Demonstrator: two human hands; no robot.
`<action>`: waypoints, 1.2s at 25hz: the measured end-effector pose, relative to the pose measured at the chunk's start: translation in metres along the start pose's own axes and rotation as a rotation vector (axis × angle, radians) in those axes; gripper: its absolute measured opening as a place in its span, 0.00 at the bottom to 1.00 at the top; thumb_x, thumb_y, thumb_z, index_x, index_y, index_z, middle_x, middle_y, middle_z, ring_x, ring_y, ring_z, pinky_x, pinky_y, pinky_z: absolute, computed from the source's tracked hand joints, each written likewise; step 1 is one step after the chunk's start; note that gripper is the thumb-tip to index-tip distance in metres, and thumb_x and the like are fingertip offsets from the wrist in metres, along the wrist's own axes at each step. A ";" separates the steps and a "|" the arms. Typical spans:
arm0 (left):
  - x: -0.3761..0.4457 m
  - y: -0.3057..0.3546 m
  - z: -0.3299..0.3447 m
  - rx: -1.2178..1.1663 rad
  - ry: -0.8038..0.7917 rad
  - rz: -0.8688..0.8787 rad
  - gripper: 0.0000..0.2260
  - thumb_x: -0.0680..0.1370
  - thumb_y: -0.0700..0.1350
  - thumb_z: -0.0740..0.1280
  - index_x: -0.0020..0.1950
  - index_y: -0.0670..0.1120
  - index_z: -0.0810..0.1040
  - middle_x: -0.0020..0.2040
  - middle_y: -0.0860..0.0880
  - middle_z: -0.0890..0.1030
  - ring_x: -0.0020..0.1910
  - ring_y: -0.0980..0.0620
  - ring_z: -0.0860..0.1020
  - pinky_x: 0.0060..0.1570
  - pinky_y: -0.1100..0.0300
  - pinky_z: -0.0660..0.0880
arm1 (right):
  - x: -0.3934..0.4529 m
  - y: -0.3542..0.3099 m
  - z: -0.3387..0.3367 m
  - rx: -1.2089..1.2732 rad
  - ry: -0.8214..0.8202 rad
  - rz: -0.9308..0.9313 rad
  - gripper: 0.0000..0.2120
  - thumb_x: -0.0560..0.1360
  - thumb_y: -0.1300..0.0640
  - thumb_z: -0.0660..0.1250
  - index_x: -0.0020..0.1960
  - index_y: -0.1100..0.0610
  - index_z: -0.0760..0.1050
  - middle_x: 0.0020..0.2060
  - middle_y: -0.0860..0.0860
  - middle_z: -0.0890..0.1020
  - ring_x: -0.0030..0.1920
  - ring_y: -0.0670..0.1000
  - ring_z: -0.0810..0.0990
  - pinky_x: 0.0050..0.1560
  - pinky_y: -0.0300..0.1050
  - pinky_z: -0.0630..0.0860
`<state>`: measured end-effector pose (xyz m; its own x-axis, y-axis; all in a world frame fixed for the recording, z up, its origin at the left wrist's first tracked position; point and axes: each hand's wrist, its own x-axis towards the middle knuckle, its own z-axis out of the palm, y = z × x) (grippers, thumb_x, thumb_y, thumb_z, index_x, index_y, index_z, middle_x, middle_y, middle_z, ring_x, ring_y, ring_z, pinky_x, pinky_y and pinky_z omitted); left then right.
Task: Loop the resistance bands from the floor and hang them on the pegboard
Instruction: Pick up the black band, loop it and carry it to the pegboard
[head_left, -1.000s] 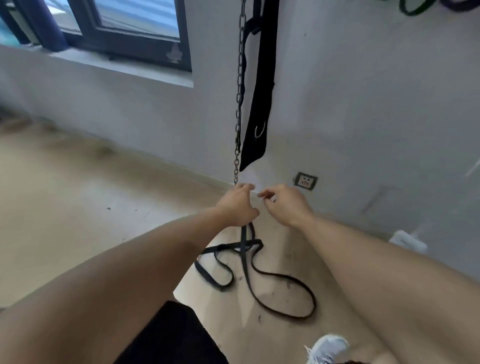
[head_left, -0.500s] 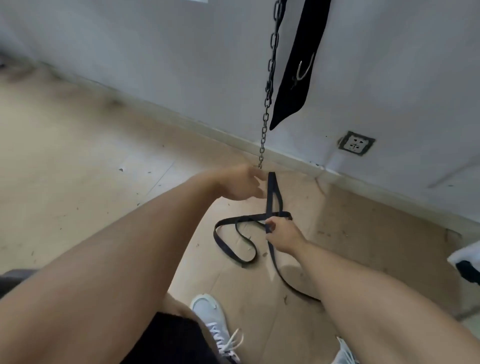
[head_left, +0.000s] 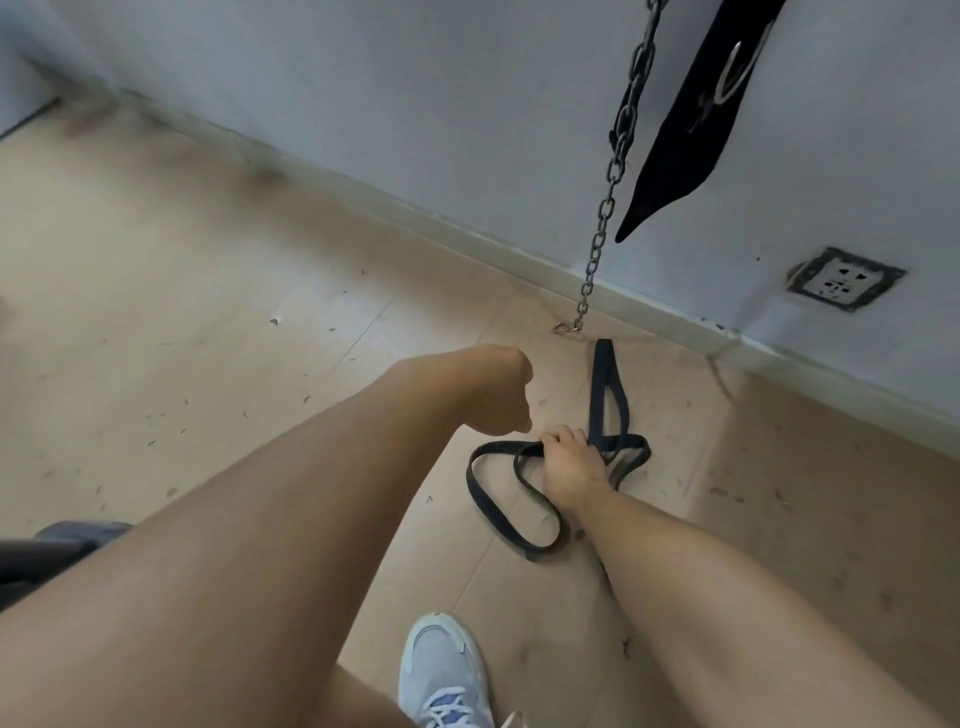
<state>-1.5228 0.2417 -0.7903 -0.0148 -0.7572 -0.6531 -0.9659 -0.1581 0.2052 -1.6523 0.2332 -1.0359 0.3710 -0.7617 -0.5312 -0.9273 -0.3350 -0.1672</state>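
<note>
Resistance band (head_left: 519, 512), black, is sprawled on the floor (head_left: 208, 312) at 5 o'clock of frame centre, near the wall. Right hand (head_left: 571, 462) is now clamped on its crossed strands; 1 s ago both hands were pinched together higher up. Left hand (head_left: 493, 395) is curled, holding nothing. Gathering is judged restarted; pegboard is not visible.

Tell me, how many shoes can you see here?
1. A white shoe sits on the floor at the bottom edge, between the person's forearms. A second may be hidden out of view.
</note>
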 end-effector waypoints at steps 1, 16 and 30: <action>-0.001 0.001 0.000 0.008 -0.010 0.004 0.24 0.81 0.49 0.69 0.75 0.42 0.70 0.72 0.43 0.74 0.69 0.42 0.73 0.67 0.52 0.71 | -0.002 0.003 0.003 -0.042 0.023 0.010 0.23 0.79 0.66 0.63 0.73 0.56 0.70 0.70 0.55 0.73 0.70 0.58 0.70 0.68 0.53 0.72; -0.037 0.065 -0.008 -0.192 0.149 0.292 0.57 0.68 0.59 0.80 0.84 0.47 0.46 0.83 0.46 0.54 0.81 0.44 0.56 0.77 0.52 0.59 | -0.163 0.061 -0.260 0.201 0.134 -0.200 0.04 0.80 0.56 0.72 0.54 0.51 0.81 0.46 0.45 0.84 0.47 0.47 0.81 0.43 0.40 0.73; -0.087 0.099 -0.017 -0.915 -0.125 0.591 0.05 0.82 0.41 0.66 0.57 0.42 0.78 0.54 0.41 0.86 0.54 0.42 0.85 0.60 0.48 0.80 | -0.303 0.106 -0.286 0.829 0.470 0.004 0.16 0.82 0.68 0.63 0.51 0.49 0.83 0.48 0.50 0.86 0.49 0.49 0.84 0.46 0.41 0.80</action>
<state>-1.6127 0.2812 -0.7007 -0.4883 -0.8069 -0.3322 -0.2413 -0.2410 0.9400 -1.8490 0.2701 -0.6554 0.1826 -0.9674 -0.1755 -0.6024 0.0310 -0.7976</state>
